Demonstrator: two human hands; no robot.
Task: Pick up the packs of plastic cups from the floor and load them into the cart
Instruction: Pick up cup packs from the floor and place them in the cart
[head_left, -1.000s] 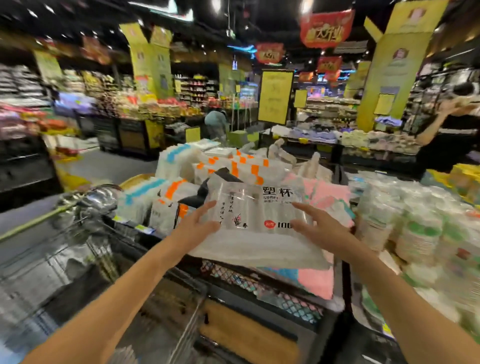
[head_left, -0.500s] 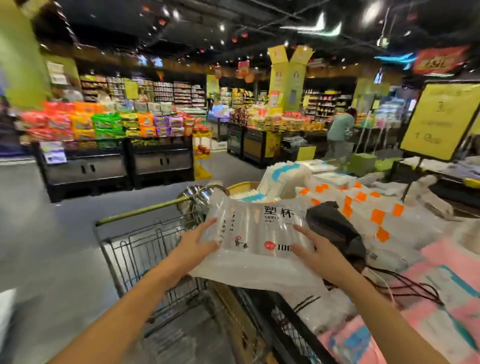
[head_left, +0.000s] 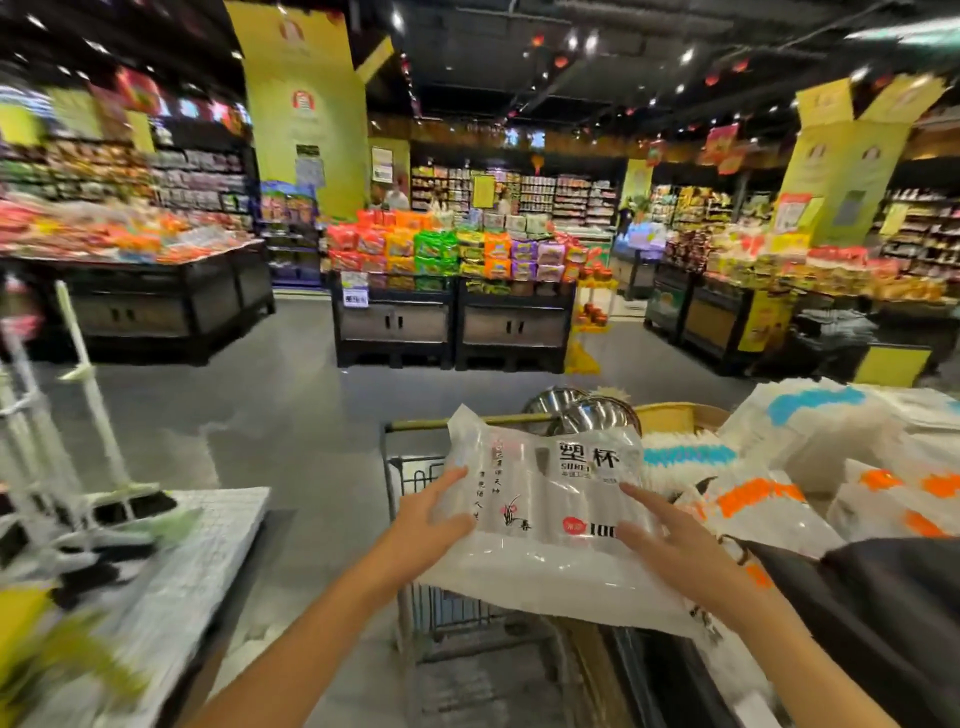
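A clear pack of plastic cups (head_left: 550, 493) with black lettering and a red round mark is held up between both hands. My left hand (head_left: 431, 514) grips its left edge, thumb on top. My right hand (head_left: 660, 540) grips the right edge, fingers spread over the wrap. The pack hovers over the near end of a wire shopping cart (head_left: 441, 608), whose yellow-green bar (head_left: 415, 424) shows just behind it.
Blue-striped packs (head_left: 810, 405) and orange-striped packs (head_left: 753, 493) are piled at the right, beside a black bag (head_left: 883, 597). Steel bowls (head_left: 587, 410) sit behind the pack. A white platform with brooms (head_left: 171, 545) stands at the left. Display stands (head_left: 452, 322) lie across grey open floor.
My view has swung left, from the pile of packs toward the aisle. Both hands kept hold of the pack and carried it left, over the cart.
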